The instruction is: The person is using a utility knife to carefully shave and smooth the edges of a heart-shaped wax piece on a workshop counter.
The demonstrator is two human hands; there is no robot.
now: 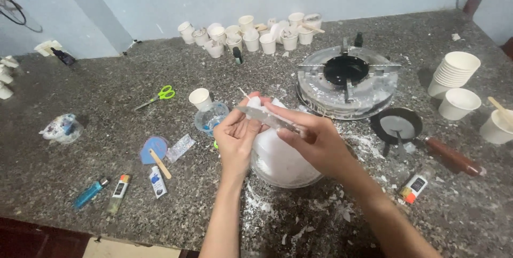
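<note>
Behind both hands: stove; cups; scissors

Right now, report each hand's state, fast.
Left hand: closed on the white wax block in the bowl.
Right hand: closed on the knife, blade against the block.

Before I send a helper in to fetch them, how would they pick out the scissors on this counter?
Start at the round metal gas burner on the speckled stone counter, then look left past the single white paper cup. The small green-handled scissors lie flat there, alone. Nothing else nearby has bright green loop handles.
</note>
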